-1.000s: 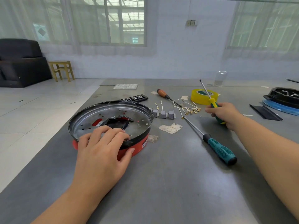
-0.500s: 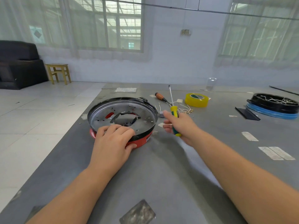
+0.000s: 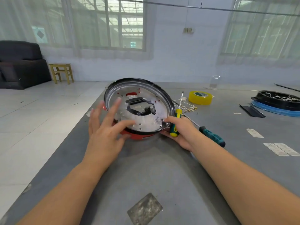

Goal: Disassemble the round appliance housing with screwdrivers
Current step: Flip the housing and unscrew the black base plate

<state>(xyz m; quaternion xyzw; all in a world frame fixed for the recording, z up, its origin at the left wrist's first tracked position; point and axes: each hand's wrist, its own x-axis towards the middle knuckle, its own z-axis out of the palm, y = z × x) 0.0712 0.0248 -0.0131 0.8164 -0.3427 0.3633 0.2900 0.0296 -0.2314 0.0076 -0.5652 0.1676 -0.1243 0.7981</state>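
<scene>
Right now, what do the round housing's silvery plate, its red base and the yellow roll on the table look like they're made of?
The silvery perforated plate looks like bare sheet metal: it shines and has punched holes. The red base beneath it looks like smooth moulded plastic, though painted metal is possible. The yellow roll looks like glossy plastic tape wound on a core.

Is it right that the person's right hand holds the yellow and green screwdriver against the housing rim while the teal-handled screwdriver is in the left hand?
Not quite. The head view shows the left hand open and holding nothing. The teal-handled screwdriver lies on the table. The right hand does hold the yellow and green screwdriver against the housing rim.
</scene>
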